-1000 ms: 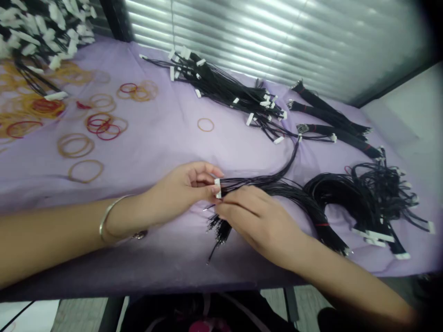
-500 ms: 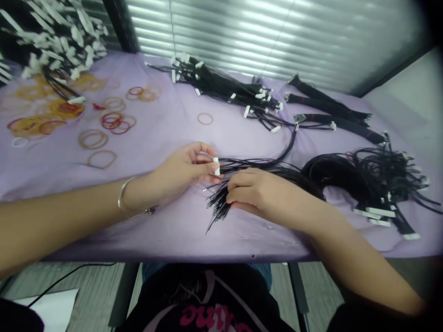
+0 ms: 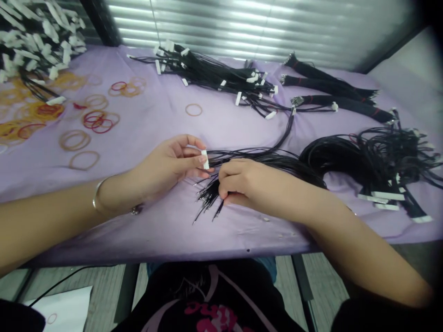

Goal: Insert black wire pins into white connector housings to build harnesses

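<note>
My left hand (image 3: 183, 159) pinches a small white connector (image 3: 205, 159) between thumb and fingers, with thin black wires running from it to the right. Close beside it, my right hand (image 3: 238, 182) is closed on black wires. The loose ends of this wire bundle (image 3: 206, 193), tipped with small metal terminals, fan out left of my right fingers. Two wires stick out lower, apart from the rest, near my fingertips. My right palm and part of the bundle under it are hidden.
A purple cloth (image 3: 166, 235) covers the table. Rubber bands (image 3: 74, 139) lie at left, below a heap of white connectors (image 3: 38, 41). Wire harnesses (image 3: 214, 74) lie at the back, tied bundles (image 3: 328, 101) at back right, and a coiled bundle (image 3: 335, 157) at right.
The whole view has shifted a little. Two wires now stand apart from the bundle at my right fingertips. My left hand still holds the white connector.
</note>
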Demonstrator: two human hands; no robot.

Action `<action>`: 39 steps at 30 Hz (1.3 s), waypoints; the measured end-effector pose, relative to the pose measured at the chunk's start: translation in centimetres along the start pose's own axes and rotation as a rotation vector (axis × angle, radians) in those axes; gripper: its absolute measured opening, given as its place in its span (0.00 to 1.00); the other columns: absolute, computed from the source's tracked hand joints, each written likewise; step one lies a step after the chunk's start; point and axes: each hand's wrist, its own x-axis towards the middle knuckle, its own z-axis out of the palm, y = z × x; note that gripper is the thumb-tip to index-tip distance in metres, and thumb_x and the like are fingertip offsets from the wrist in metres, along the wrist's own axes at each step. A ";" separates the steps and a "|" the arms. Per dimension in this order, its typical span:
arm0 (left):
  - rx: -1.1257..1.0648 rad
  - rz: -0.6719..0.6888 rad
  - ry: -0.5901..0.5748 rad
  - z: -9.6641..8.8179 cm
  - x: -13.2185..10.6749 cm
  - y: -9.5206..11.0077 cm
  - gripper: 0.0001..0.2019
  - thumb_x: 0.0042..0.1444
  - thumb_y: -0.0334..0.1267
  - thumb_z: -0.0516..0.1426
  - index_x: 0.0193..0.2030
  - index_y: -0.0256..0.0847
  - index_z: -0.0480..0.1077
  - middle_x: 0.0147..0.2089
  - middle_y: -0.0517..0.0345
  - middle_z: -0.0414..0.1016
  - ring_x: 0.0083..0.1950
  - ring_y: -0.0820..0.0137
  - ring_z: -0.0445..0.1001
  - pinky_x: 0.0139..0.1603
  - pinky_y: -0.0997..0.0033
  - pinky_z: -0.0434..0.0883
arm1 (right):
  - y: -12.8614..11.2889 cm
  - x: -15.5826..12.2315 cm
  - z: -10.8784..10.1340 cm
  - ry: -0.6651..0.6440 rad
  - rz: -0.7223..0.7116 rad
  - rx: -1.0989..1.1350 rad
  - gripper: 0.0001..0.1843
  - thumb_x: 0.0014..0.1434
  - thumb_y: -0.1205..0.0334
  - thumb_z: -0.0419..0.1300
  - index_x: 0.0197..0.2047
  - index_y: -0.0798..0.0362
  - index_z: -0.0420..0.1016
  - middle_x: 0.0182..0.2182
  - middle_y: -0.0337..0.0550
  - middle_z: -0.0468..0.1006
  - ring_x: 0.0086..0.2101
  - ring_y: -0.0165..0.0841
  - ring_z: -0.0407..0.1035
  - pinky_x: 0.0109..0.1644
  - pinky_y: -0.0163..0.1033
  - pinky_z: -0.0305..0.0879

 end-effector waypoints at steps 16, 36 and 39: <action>0.127 0.115 -0.195 -0.4 -0.2 -0.3 0.11 0.54 0.30 0.64 0.39 0.39 0.65 0.32 0.62 0.77 0.32 0.77 0.77 0.35 0.82 0.73 | -1.7 0.1 -0.3 0.419 0.181 0.270 0.04 0.60 0.68 0.57 0.33 0.56 0.70 0.25 0.33 0.71 0.25 0.22 0.61 0.30 0.30 0.55; 0.160 0.108 -0.178 -0.5 -0.1 -0.4 0.09 0.56 0.29 0.62 0.42 0.39 0.69 0.34 0.63 0.77 0.31 0.77 0.77 0.36 0.81 0.76 | -0.6 0.6 0.5 0.595 0.420 0.129 0.06 0.54 0.68 0.60 0.26 0.57 0.76 0.23 0.38 0.74 0.24 0.24 0.63 0.29 0.33 0.54; 0.146 0.108 -0.192 -0.7 0.0 -0.5 0.09 0.56 0.29 0.62 0.43 0.38 0.68 0.35 0.62 0.77 0.31 0.77 0.78 0.36 0.81 0.77 | -0.5 0.6 0.6 0.581 0.423 0.124 0.06 0.54 0.68 0.60 0.27 0.56 0.76 0.23 0.38 0.75 0.24 0.25 0.63 0.29 0.33 0.54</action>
